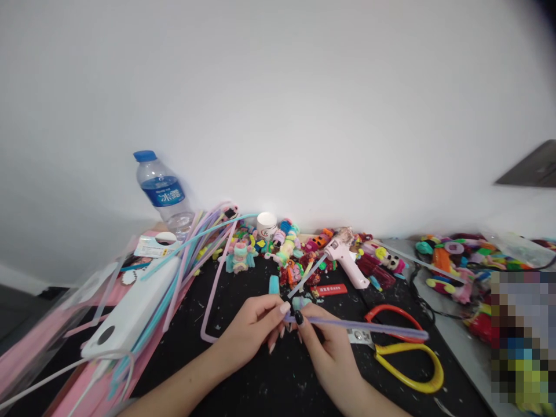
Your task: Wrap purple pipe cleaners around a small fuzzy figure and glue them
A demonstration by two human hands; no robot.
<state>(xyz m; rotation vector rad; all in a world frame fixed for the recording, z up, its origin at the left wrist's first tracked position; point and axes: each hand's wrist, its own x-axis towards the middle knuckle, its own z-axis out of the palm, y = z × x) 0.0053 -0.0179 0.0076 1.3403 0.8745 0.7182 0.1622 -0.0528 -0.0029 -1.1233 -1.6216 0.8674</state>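
Note:
A pale purple pipe cleaner runs out to the right from between my fingertips. My left hand pinches its near end between thumb and fingers. Close beside it, my right hand also grips the stem, one dark-painted nail showing on top. Part of the pipe cleaner is hidden by my fingers. Just right of my right hand lie scissors with a red handle loop and a yellow one; their blades are mostly covered. A small light-blue fuzzy piece rests beyond my left hand.
A pink glue gun lies behind my hands among colourful pipe-cleaner figures, near a paper cup. At left are a leaning water bottle, a white power bank-like slab with a cable, and bundled pipe cleaners. More figures lie right.

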